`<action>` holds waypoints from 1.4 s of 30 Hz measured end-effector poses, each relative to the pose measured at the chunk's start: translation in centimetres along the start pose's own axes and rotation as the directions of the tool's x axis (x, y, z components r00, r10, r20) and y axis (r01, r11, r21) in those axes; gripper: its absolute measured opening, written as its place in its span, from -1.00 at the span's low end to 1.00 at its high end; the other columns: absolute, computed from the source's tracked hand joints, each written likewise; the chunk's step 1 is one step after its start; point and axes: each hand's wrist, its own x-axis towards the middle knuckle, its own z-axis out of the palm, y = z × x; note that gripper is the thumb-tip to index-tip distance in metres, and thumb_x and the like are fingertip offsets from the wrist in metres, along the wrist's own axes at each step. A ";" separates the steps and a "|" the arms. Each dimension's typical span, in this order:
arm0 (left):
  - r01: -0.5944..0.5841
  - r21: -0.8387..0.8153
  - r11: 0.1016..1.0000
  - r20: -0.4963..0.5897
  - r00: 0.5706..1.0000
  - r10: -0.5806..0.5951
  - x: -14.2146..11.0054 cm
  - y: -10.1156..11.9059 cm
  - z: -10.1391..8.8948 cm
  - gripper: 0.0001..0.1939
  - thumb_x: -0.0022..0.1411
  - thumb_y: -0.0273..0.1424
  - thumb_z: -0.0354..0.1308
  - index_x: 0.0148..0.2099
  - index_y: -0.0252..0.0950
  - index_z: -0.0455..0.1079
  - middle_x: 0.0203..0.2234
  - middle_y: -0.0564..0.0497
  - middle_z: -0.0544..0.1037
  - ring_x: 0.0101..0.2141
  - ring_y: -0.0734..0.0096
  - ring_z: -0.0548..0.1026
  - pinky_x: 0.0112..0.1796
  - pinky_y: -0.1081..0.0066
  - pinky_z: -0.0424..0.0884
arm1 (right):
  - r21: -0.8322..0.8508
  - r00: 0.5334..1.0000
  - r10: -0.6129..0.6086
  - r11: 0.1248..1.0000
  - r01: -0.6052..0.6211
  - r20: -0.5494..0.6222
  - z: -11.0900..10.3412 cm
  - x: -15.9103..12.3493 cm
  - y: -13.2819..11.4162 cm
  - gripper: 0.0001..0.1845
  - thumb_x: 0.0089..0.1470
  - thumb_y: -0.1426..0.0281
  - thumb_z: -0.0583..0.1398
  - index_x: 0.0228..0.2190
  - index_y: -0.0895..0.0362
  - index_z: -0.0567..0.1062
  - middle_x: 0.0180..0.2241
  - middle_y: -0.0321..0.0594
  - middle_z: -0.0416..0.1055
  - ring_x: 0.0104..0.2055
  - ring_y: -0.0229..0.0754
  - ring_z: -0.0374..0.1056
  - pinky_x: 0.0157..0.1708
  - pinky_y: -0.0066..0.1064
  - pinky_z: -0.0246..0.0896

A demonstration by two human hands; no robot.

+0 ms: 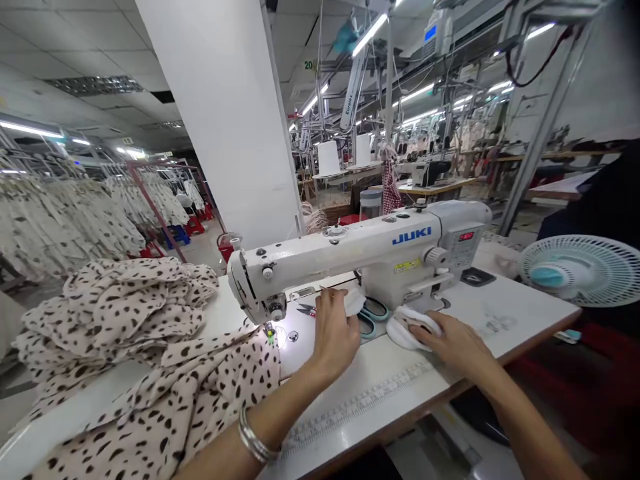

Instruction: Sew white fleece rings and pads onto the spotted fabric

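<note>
My left hand (pixel 336 333), with a silver bangle at the wrist, is closed under the sewing machine's arm. Its curled fingers pinch the edge of a small white cloth piece (pixel 355 301). Over to the right, my right hand (pixel 453 343) grips a soft white cloth bundle (pixel 404 332) lying on the table. Teal-handled scissors (pixel 369 327) rest between both hands, partly covered by the white cloth. Beige fabric with dark spots (pixel 215 387) lies under the needle area of the white JUKI sewing machine (pixel 345 250), left of my hands.
Small dark-bladed snips (pixel 306 310) lie behind my left hand. A ruler scale (pixel 360 400) runs along the front of the white table (pixel 350 440). More spotted fabric (pixel 135 293) is heaped at left. A fan (pixel 585 270) stands at right, and a pillar (pixel 225 120) rises behind the machine.
</note>
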 end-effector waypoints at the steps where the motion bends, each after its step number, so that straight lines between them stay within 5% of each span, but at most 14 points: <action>1: -0.002 -0.002 1.000 0.025 1.000 0.002 -0.8 -0.1 -0.4 -0.60 0.09 -0.59 0.11 0.00 -0.28 0.34 0.07 -0.19 0.30 0.17 0.05 0.18 0.20 0.13 0.06 | 0.003 1.000 -0.008 1.000 0.008 0.027 0.0 -0.2 0.0 -0.72 -0.30 0.12 0.34 -0.68 0.03 0.45 -0.66 -0.29 0.34 -0.53 -0.13 0.24 -0.55 -0.38 0.01; 4: 0.068 -0.044 0.997 0.109 0.992 -0.063 -2.6 0.0 -1.9 -0.74 0.15 -0.50 0.12 -0.07 -0.33 0.37 -0.06 -0.22 0.42 0.01 0.08 0.37 0.04 0.14 0.31 | 0.095 0.988 -0.048 0.995 0.034 0.147 0.1 -2.1 -0.7 -0.65 -0.20 0.04 0.31 -0.57 0.06 0.49 -0.58 -0.29 0.37 -0.48 -0.16 0.27 -0.51 -0.41 0.11; 6: 0.199 -0.198 0.960 0.296 0.946 -0.135 -3.6 0.4 -3.0 -0.69 0.15 -0.42 0.19 -0.04 -0.35 0.37 -0.07 -0.23 0.46 -0.06 0.11 0.44 -0.08 0.18 0.42 | 0.252 0.960 -0.090 0.967 0.022 0.264 0.5 -3.8 -1.9 -0.61 -0.16 0.02 0.31 -0.46 0.09 0.54 -0.51 -0.27 0.40 -0.46 -0.19 0.29 -0.49 -0.42 0.18; 9: 0.502 -0.435 0.747 0.677 0.729 -0.096 -5.4 0.6 -4.9 -0.53 0.07 -0.39 0.28 0.05 -0.34 0.36 -0.07 -0.22 0.49 -0.09 0.05 0.51 -0.19 0.19 0.49 | 0.460 0.864 -0.190 0.887 -0.053 0.467 2.4 -6.1 -4.2 -0.62 -0.15 0.09 0.37 -0.38 0.12 0.57 -0.46 -0.26 0.43 -0.48 -0.23 0.30 -0.51 -0.45 0.24; 11: 0.584 -0.503 0.637 0.734 0.678 -0.042 -6.8 0.3 -6.1 -0.47 0.02 -0.48 0.26 0.09 -0.32 0.34 -0.13 -0.19 0.53 -0.13 0.02 0.54 -0.24 0.18 0.51 | 0.498 0.810 -0.240 0.864 -0.072 0.535 4.1 -6.9 -5.4 -0.64 -0.10 0.12 0.36 -0.31 0.11 0.59 -0.44 -0.26 0.45 -0.48 -0.23 0.32 -0.51 -0.45 0.28; 13: 0.557 -0.592 0.582 0.643 0.762 -0.075 -8.3 -0.5 -7.2 -0.46 -0.01 -0.58 0.19 0.09 -0.34 0.35 -0.18 -0.18 0.55 -0.17 0.01 0.56 -0.29 0.20 0.52 | 0.516 0.836 -0.252 0.855 -0.043 0.488 5.9 -7.3 -5.9 -0.62 -0.06 0.11 0.34 -0.25 0.09 0.61 -0.37 -0.23 0.49 -0.38 -0.19 0.38 -0.43 -0.44 0.35; 15: 0.468 -0.706 0.532 0.462 0.873 -0.156 -9.8 -1.5 -8.3 -0.52 0.01 -0.62 0.14 0.04 -0.41 0.37 -0.17 -0.22 0.56 -0.18 0.04 0.56 -0.31 0.23 0.53 | 0.561 0.918 -0.196 0.827 -0.034 0.344 7.5 -7.7 -5.9 -0.62 -0.08 0.08 0.35 -0.27 0.06 0.63 -0.26 -0.20 0.52 -0.24 -0.13 0.41 -0.31 -0.44 0.40; 18: 0.324 -0.831 0.453 0.234 0.941 -0.244 -11.4 -2.8 -9.4 -0.58 0.11 -0.61 0.15 0.05 -0.45 0.37 -0.08 -0.27 0.54 -0.11 0.12 0.52 -0.21 0.21 0.51 | 0.687 0.971 -0.008 0.709 -0.162 0.238 9.5 -9.2 -5.9 -0.59 -0.17 0.05 0.39 -0.30 0.02 0.63 -0.16 -0.20 0.53 -0.14 -0.07 0.41 -0.30 -0.43 0.45; 21: 0.268 -0.887 0.376 0.162 0.943 -0.289 -12.2 -3.6 -9.5 -0.65 0.20 -0.49 0.22 0.04 -0.43 0.39 -0.08 -0.23 0.55 -0.08 0.18 0.50 -0.07 0.25 0.44 | 0.737 0.945 0.013 0.622 -0.264 0.327 11.0 -11.7 -6.8 -0.56 -0.18 0.11 0.42 -0.22 -0.01 0.61 -0.11 -0.20 0.52 -0.10 -0.07 0.42 -0.22 -0.38 0.47; 25: 0.290 -0.901 0.323 0.181 0.927 -0.327 -12.4 -3.9 -8.8 -0.65 0.22 -0.25 0.26 -0.08 -0.45 0.46 -0.23 -0.19 0.58 -0.20 0.21 0.52 -0.15 0.34 0.41 | 0.641 0.898 -0.102 0.735 -0.223 0.429 12.2 -14.1 -8.5 -0.57 -0.12 0.10 0.38 -0.22 0.07 0.60 -0.23 -0.17 0.54 -0.33 -0.18 0.42 -0.41 -0.46 0.44; 29: 0.360 -0.890 0.281 0.250 0.898 -0.361 -12.4 -4.0 -8.8 -0.52 0.26 -0.10 0.18 -0.05 -0.47 0.44 -0.22 -0.23 0.56 -0.15 0.10 0.50 -0.16 0.26 0.40 | 0.505 0.892 -0.071 0.843 -0.185 0.446 12.8 -14.1 -8.9 -0.49 -0.11 0.03 0.35 -0.22 0.14 0.60 -0.50 -0.26 0.46 -0.63 -0.39 0.14 -0.70 -0.56 0.14; 34: 0.369 -0.898 0.237 0.274 0.894 -0.354 -12.3 -4.1 -9.1 -0.42 0.18 0.03 0.20 -0.08 -0.45 0.43 -0.30 -0.20 0.54 -0.30 0.22 0.50 -0.33 0.33 0.44 | 0.483 0.868 -0.050 0.846 -0.226 0.494 13.2 -13.1 -8.9 -0.46 -0.15 0.00 0.36 -0.27 0.18 0.57 -0.47 -0.21 0.48 -0.58 -0.31 0.26 -0.69 -0.52 0.20; 37: 0.348 -0.881 0.319 0.228 0.905 -0.359 -12.0 -4.0 -9.1 -0.56 0.04 -0.20 0.41 -0.17 -0.42 0.42 -0.39 -0.09 0.51 -0.41 0.36 0.46 -0.45 0.42 0.41 | 0.462 0.839 -0.039 0.848 -0.260 0.543 13.2 -12.8 -9.5 -0.50 -0.18 0.00 0.37 -0.39 0.17 0.54 -0.46 -0.20 0.49 -0.48 -0.25 0.37 -0.53 -0.47 0.37; 42: 0.393 -0.847 0.357 0.234 0.880 -0.413 -11.7 -3.2 -9.6 -0.69 -0.08 -0.47 0.42 -0.30 -0.42 0.38 -0.51 0.01 0.44 -0.49 0.43 0.41 -0.51 0.45 0.37 | 0.427 0.826 -0.018 0.862 -0.272 0.563 13.0 -12.6 -10.9 -0.47 -0.28 -0.05 0.39 -0.50 0.15 0.48 -0.55 -0.27 0.42 -0.52 -0.25 0.37 -0.53 -0.43 0.41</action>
